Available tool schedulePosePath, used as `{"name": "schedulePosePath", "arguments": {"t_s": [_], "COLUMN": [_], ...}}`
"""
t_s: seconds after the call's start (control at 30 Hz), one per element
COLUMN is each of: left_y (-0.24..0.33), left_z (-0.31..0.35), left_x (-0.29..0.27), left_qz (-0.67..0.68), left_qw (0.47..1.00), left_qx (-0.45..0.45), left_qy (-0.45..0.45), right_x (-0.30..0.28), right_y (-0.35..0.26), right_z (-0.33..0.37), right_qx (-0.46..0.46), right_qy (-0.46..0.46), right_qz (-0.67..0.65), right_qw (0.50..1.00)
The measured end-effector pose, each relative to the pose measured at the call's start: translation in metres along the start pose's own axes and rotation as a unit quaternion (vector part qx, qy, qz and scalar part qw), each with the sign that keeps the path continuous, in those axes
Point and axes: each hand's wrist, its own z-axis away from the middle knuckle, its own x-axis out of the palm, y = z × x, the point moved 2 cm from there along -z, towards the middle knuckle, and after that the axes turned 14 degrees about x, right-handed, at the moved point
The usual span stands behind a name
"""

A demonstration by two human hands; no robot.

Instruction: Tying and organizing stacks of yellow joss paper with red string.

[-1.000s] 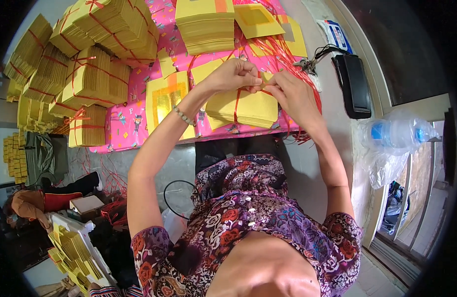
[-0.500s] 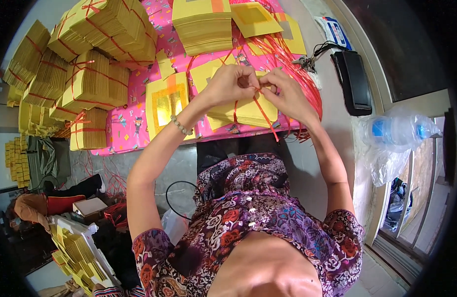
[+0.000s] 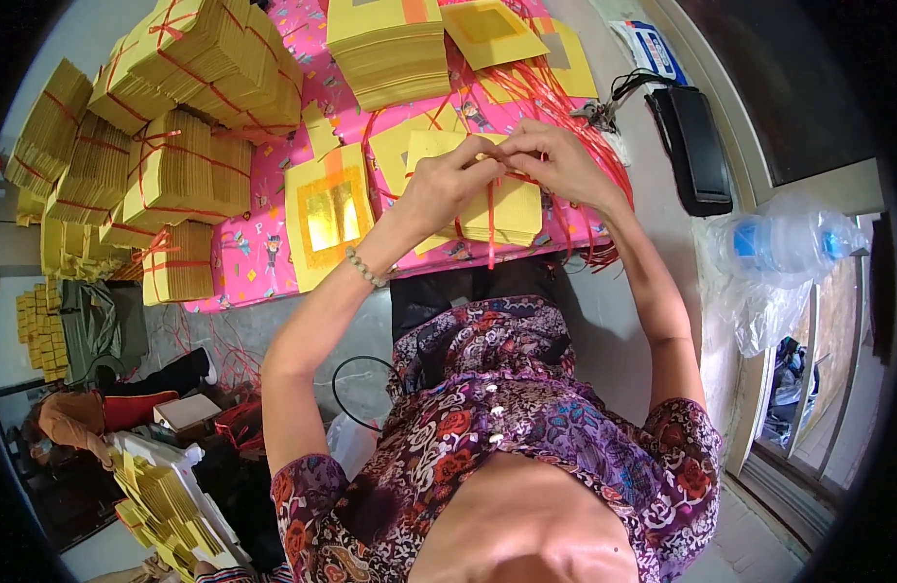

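Over a low stack of yellow paper [image 3: 517, 216] near the table's front edge, my left hand [image 3: 450, 183] and my right hand [image 3: 555, 165] meet with pinched fingertips. Both are closed on a thin red ribbon [image 3: 491, 228] that runs round the stack, one loose end hanging down its front. The knot area is partly covered by my fingers. Left of this stack lies a yellow sheet with a gold foil square [image 3: 332, 219]. A bundle of loose red ribbons [image 3: 604, 160] spreads beside my right hand.
A pink patterned cloth [image 3: 264, 170] covers the table. A tall yellow paper stack [image 3: 388, 58] stands behind; ribbon-tied bundles [image 3: 191, 165] are piled at the left. Keys [image 3: 596, 117], a black case [image 3: 696, 151] and a plastic-wrapped bottle [image 3: 784, 243] lie at the right. Another person is at the lower left.
My hands have drawn closer together, and the left fingers have curled in more over the ribbon. The ribbon's hanging end has swung left and shows shorter.
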Motion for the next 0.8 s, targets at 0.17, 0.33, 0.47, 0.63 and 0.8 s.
{"name": "schedulePosePath", "arguments": {"t_s": [0.17,0.33,0.47,0.63,0.8], "left_y": [-0.001,-0.005,-0.006,-0.005,-0.008], "left_z": [0.001,0.004,0.007,0.011,0.02], "left_x": [0.002,0.002,-0.004,-0.023,-0.015], "left_qz": [-0.001,0.088,0.163,0.035,0.08], "left_qw": [1.0,0.991,0.972,0.991,0.98], "left_qx": [-0.013,-0.071,-0.148,-0.13,-0.178], "left_qy": [0.004,0.07,0.077,0.0,0.036], "right_x": [0.0,0.005,0.007,0.01,0.011], "right_y": [-0.003,-0.016,-0.013,-0.003,0.001], "right_z": [-0.001,0.01,0.011,0.011,0.012], "right_qx": [-0.038,-0.057,-0.039,-0.024,-0.006], "right_qy": [-0.003,0.077,0.097,0.136,0.145], "right_qz": [0.012,0.07,0.059,-0.026,-0.035], "right_qw": [0.999,0.993,0.993,0.99,0.989]}}
